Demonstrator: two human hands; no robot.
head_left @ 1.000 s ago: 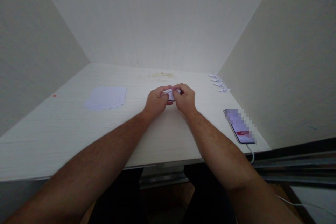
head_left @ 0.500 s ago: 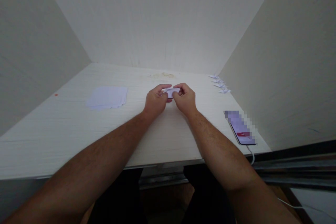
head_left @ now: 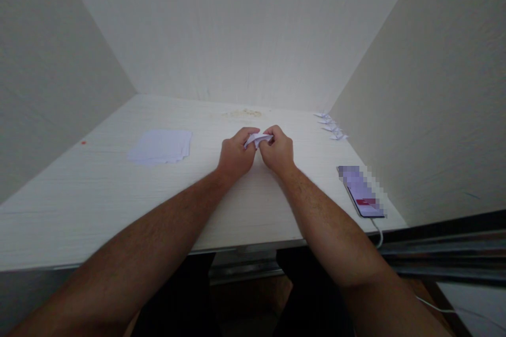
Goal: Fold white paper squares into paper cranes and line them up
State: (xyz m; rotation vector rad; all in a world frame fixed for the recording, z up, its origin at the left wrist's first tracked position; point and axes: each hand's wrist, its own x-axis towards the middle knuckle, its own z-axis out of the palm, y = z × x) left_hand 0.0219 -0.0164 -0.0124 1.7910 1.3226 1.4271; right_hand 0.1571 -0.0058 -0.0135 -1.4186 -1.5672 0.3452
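Note:
Both my hands meet over the middle of the white table (head_left: 98, 205), pinching a small folded piece of white paper (head_left: 259, 139) between them. My left hand (head_left: 234, 154) grips its left end with curled fingers and thumb. My right hand (head_left: 279, 150) grips its right end the same way. Most of the paper is hidden behind my fingers. The knuckles of the two hands nearly touch.
A small stack of white paper sheets (head_left: 161, 146) lies to the left. Several small folded paper figures (head_left: 330, 127) sit in a row at the far right by the wall. A phone (head_left: 360, 190) with a white cable (head_left: 378, 231) lies near the right front edge. Walls close in three sides.
My hands have drawn closer together and the paper piece between them now looks more bunched and narrower. The arms have stayed in place.

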